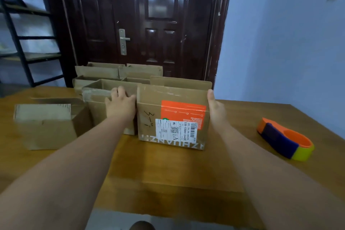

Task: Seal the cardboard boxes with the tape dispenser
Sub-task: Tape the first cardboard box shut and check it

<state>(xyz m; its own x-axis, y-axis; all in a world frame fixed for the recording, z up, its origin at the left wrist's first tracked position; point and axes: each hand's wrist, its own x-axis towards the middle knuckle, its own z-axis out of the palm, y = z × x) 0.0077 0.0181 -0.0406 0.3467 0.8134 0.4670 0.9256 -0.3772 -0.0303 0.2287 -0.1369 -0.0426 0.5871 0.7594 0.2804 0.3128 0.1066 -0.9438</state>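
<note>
Your left hand (120, 101) and right hand (214, 105) press flat, fingers spread, against the two sides of the labelled box (172, 117) at twelve o'clock. Its flaps stand open, untaped. The tape dispenser (284, 139) lies untouched on the surface (168, 177) at three o'clock. The other boxes (112, 80) look unsealed too; nearly everything remains.

arms: both forearms bare, no sleeves in view | hands: left hand (119, 102), right hand (214, 106) ungloved
</note>
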